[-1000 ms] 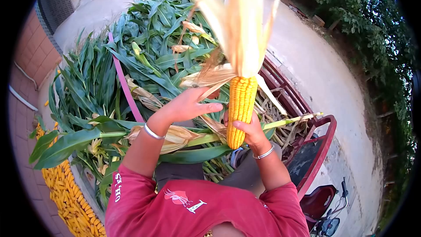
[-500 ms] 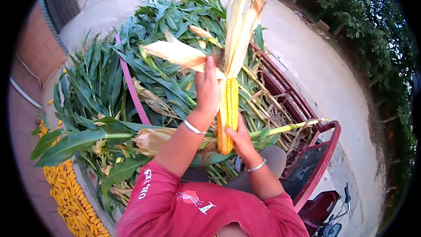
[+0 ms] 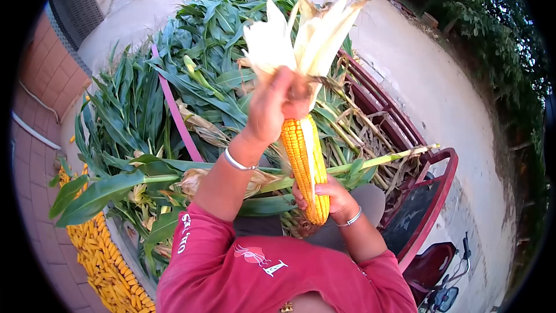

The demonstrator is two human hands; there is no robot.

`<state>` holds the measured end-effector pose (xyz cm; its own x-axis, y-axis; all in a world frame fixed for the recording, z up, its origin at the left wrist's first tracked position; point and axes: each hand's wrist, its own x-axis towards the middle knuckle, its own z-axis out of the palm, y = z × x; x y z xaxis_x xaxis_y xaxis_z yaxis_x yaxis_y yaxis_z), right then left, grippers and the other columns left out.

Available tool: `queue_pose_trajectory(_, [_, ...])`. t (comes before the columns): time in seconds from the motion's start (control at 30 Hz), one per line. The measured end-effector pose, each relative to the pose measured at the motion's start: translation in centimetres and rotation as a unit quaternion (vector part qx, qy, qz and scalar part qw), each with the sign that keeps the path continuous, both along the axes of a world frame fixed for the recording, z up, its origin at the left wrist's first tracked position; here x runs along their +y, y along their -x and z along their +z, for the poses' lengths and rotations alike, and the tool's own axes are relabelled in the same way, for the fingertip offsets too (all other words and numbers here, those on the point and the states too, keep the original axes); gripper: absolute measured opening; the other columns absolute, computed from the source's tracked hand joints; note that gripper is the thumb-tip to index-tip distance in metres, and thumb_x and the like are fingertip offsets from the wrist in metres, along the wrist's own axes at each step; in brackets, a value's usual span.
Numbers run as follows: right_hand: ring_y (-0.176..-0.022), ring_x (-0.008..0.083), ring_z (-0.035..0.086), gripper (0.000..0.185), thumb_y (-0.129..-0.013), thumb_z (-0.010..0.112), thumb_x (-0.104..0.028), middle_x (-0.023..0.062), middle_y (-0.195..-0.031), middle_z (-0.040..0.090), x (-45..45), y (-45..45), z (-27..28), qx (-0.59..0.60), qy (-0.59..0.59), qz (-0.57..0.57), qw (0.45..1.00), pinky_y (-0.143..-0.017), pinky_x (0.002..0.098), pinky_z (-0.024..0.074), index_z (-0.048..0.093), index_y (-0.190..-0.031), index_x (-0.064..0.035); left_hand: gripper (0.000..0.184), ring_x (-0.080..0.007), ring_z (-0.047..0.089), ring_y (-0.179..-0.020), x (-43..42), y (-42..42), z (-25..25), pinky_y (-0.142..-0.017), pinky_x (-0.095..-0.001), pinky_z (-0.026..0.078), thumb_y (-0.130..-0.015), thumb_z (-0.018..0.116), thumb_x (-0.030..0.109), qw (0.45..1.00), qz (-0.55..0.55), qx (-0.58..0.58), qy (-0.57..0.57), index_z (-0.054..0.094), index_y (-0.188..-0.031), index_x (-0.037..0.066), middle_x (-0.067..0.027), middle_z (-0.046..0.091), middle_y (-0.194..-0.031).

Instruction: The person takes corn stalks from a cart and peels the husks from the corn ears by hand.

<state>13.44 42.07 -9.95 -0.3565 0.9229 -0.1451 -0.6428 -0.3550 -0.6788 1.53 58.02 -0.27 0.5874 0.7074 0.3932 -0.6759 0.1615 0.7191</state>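
An ear of corn (image 3: 301, 153) with bare yellow kernels is held tilted in front of my chest. Around its lower part, my right hand (image 3: 336, 198) is wrapped. At the upper end my left hand (image 3: 273, 103) is closed, slightly blurred, on the pale corn husk (image 3: 330, 35), whose leaves fan out above the fingers. A thin pale strip runs down along the kernels. Behind the ear, a cut corn stalk (image 3: 370, 164) with green leaves and another husked ear (image 3: 197, 182) lies crosswise, near my lap.
A heap of green corn stalks (image 3: 214, 40) fills the red-railed cart (image 3: 382, 116) ahead. A pink bar (image 3: 174, 104) crosses it. Many peeled yellow cobs (image 3: 110, 261) lie on the paving at lower left. A vehicle seat and handlebar (image 3: 431, 266) show at lower right.
My left hand has gathered the spread husk leaves together at the ear's upper end. The ear has turned and come slightly lower, its lower end now further right.
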Motion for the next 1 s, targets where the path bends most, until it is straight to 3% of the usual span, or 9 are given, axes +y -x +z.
queue_pose_trajectory(0.2, [-0.052,0.0172,0.046,0.071,-0.064,0.077,-0.031,0.0088,-0.070,0.047,1.3,1.6,0.4,0.124,-0.028,0.007,0.992,-0.048,0.0278,0.0410,0.041,-0.118,-0.0031,0.049,-0.0086,0.015,-0.040,0.9,-1.2,1.5,-0.043,-0.0276,0.019,-0.101,0.034,0.041,0.974,-0.017,-0.207,0.094,0.033,-0.058,0.017,0.0063,0.014,-0.047])
queue_pose_trajectory(0.3, [-0.049,0.0093,0.044,0.068,-0.072,0.077,-0.040,0.0034,-0.070,0.046,3.4,5.8,-1.7,0.468,-0.119,0.073,0.873,-0.047,0.0236,0.0395,0.038,-0.115,-0.0060,0.037,-0.0075,0.014,-0.040,3.2,-3.3,1.5,-0.043,-0.0255,0.017,-0.097,0.041,0.025,0.921,-0.030,-0.307,0.238,0.041,-0.061,0.016,0.0081,0.016,-0.047])
queue_pose_trajectory(0.37, [-0.050,0.0085,0.045,0.067,-0.075,0.075,-0.042,0.0026,-0.070,0.045,3.9,4.2,-0.8,0.313,-0.091,0.012,0.945,-0.047,0.0232,0.0401,0.038,-0.117,-0.0058,0.036,-0.0076,0.014,-0.040,4.2,-3.0,1.4,-0.044,-0.0258,0.018,-0.096,0.043,0.022,0.927,-0.023,-0.325,0.184,0.039,-0.060,0.016,0.0078,0.017,-0.047])
queue_pose_trajectory(0.57, [-0.056,0.0138,0.048,0.069,-0.070,0.075,-0.037,0.0057,-0.072,0.047,4.6,4.0,-0.8,0.273,-0.085,0.025,0.958,-0.051,0.0261,0.0424,0.041,-0.120,-0.0037,0.035,-0.0092,0.030,-0.048,5.5,-1.6,0.5,-0.051,-0.0264,0.029,-0.098,0.043,0.025,0.905,-0.078,-0.392,0.145,0.041,-0.064,0.013,0.0048,0.030,-0.052])
queue_pose_trajectory(0.63, [-0.061,0.0185,0.052,0.070,-0.069,0.075,-0.035,0.0093,-0.076,0.051,4.2,2.8,-0.8,0.028,-0.108,-0.058,0.992,-0.055,0.0288,0.0449,0.043,-0.122,-0.0017,0.029,-0.0116,0.042,-0.064,2.0,-1.0,3.1,-0.063,-0.0289,0.039,-0.100,0.043,0.028,0.917,0.302,-0.154,0.210,0.050,-0.078,0.010,0.0003,0.044,-0.068])
queue_pose_trajectory(0.67, [-0.065,0.0216,0.055,0.070,-0.068,0.076,-0.033,0.0129,-0.080,0.054,4.2,1.8,-1.2,0.001,-0.130,-0.057,0.990,-0.058,0.0303,0.0465,0.045,-0.121,0.0001,0.032,-0.0134,0.052,-0.090,3.0,0.0,0.3,-0.085,-0.0284,0.041,-0.100,0.042,0.036,0.943,0.314,-0.070,0.082,0.058,-0.099,0.007,-0.0049,0.056,-0.092])
queue_pose_trajectory(0.7, [-0.068,0.0191,0.058,0.065,-0.070,0.078,-0.033,0.0117,-0.082,0.058,4.1,0.9,-1.5,-0.012,-0.153,-0.061,0.986,-0.062,0.0299,0.0491,0.047,-0.118,-0.0019,0.032,-0.0134,0.052,-0.090,2.9,0.4,-0.3,-0.085,-0.0284,0.041,-0.100,0.042,0.036,0.943,0.315,-0.070,0.080,0.058,-0.099,0.007,-0.0049,0.056,-0.092])
queue_pose_trajectory(0.8, [-0.072,0.0183,0.061,0.062,-0.070,0.079,-0.027,0.0116,-0.085,0.060,3.3,-1.2,-0.8,-0.064,-0.140,-0.037,0.987,-0.066,0.0297,0.0505,0.048,-0.117,-0.0017,0.050,-0.0181,0.054,-0.114,3.6,2.4,-1.8,-0.100,-0.0356,0.039,-0.100,0.040,0.042,0.990,0.082,0.062,0.099,0.050,-0.129,0.003,-0.0088,0.059,-0.120])
queue_pose_trajectory(1.0, [-0.071,0.0188,0.061,0.065,-0.068,0.081,-0.026,0.0105,-0.084,0.061,1.6,-3.1,-1.3,-0.174,-0.124,-0.011,0.977,-0.064,0.0295,0.0494,0.048,-0.118,-0.0013,0.063,-0.0281,0.051,-0.122,2.2,4.1,-3.1,-0.103,-0.0473,0.039,-0.093,0.049,0.049,0.960,-0.244,0.075,0.111,0.037,-0.140,0.008,-0.0113,0.053,-0.132])
